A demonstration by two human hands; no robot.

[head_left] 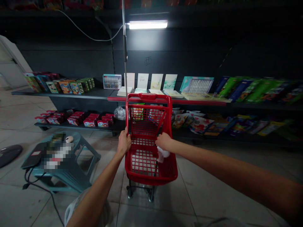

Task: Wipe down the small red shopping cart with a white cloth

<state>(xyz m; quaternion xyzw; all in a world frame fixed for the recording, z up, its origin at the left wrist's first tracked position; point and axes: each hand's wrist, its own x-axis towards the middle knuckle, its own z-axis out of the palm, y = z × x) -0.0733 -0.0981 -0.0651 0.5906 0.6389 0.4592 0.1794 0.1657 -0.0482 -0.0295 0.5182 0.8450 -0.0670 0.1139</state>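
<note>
A red plastic shopping cart (pixel 151 180) stands on the floor in front of me, its lattice basket facing me. My left hand (pixel 124 142) is closed around the left rim of the basket. Over the right side of the basket reaches my right hand (pixel 164 142), fingers curled on a crumpled white cloth (pixel 162 154). The cloth hangs down inside, close to the right wall; whether it touches the wall I cannot tell. The right fingertips are partly hidden.
Behind the cart, a dark shelf (pixel 97 92) carries boxes, cards and snack bags. A blue-grey stool (pixel 80 142) with cables and a dark device (pixel 35 154) stands at left. A thin metal pole (pixel 125 47) rises by the cart's left side. A lit tube lamp (pixel 148 25) hangs above.
</note>
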